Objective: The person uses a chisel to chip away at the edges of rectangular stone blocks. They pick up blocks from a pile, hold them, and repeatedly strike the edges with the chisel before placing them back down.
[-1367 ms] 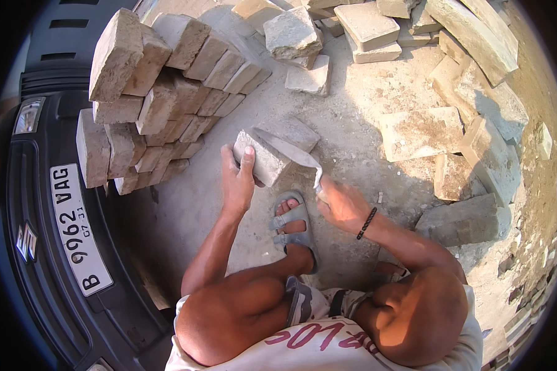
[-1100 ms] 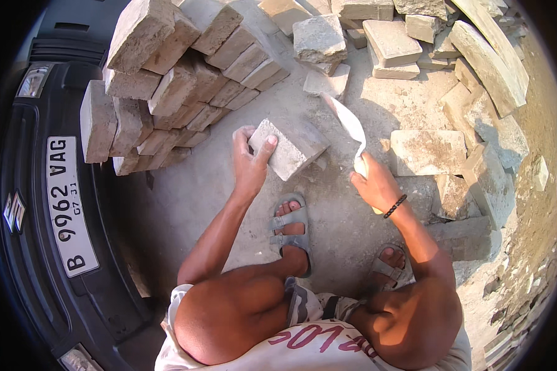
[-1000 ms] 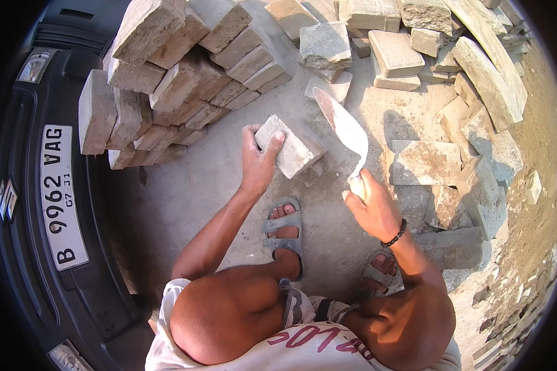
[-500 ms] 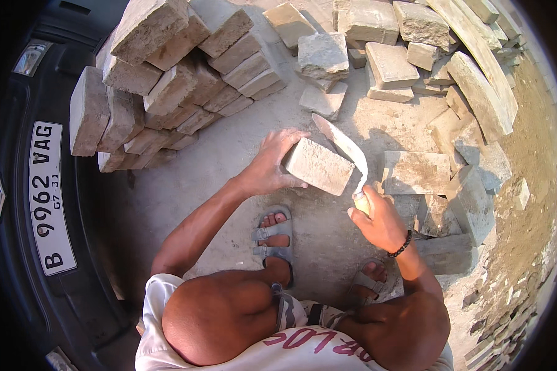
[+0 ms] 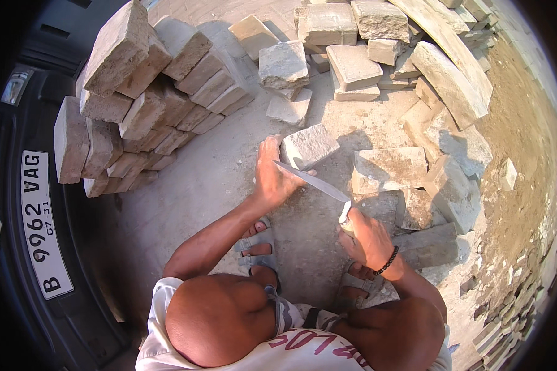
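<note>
My left hand (image 5: 275, 175) is closed round the near left end of a pale, rough paving block (image 5: 310, 146), which is tilted over the ground. In my right hand (image 5: 366, 237) is a trowel (image 5: 319, 184), gripped by its light handle. Its narrow, mortar-dusted blade points up and left, with the tip close to my left hand and the block's near side. Whether the blade touches the block I cannot tell. Part of my left fingers is hidden behind the block.
Stacked blocks (image 5: 161, 99) rise at the left, beside a dark vehicle bumper (image 5: 56, 247). More loose blocks (image 5: 390, 169) lie to the right, and a heap with a long curbstone (image 5: 452, 80) is at the far right. My sandalled feet (image 5: 255, 250) are on the dusty ground below.
The block has turned and moved slightly away from me in my left hand. The trowel blade has swung from the block's far right side to its near side. The whole view has shifted.
</note>
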The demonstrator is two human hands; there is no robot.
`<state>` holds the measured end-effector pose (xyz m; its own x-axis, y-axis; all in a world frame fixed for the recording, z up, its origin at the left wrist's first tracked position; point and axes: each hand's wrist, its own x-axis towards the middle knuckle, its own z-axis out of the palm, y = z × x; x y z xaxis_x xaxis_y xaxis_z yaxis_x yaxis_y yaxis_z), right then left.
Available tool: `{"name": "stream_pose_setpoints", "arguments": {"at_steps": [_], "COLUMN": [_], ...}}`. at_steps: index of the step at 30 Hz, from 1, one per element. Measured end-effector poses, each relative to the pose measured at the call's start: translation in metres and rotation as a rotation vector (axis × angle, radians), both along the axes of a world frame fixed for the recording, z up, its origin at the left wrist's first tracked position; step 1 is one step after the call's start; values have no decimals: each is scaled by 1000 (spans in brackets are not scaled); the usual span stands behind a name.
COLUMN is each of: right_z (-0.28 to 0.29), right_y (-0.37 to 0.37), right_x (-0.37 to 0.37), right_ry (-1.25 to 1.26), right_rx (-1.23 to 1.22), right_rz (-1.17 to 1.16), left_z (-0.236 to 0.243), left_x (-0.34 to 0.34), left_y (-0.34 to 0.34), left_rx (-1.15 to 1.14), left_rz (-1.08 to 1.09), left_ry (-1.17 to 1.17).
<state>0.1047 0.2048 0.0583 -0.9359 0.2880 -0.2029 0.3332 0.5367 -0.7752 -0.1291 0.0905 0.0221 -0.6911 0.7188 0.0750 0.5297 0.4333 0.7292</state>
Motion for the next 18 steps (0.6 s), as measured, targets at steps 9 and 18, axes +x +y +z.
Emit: {"name": "stream_pose_setpoints", "arguments": {"at_steps": [9, 18], "right_z": [45, 41], "right_y": [13, 43], "right_x": [-10, -27], "right_ry": [81, -27], "right_rx": [86, 206], "right_rz": [-95, -91], "left_z": [-1, -2], "left_x": [6, 5], "left_y": [7, -8], "left_rx": [-2, 46], "left_rz": [28, 119], "left_ry": [30, -40]}}
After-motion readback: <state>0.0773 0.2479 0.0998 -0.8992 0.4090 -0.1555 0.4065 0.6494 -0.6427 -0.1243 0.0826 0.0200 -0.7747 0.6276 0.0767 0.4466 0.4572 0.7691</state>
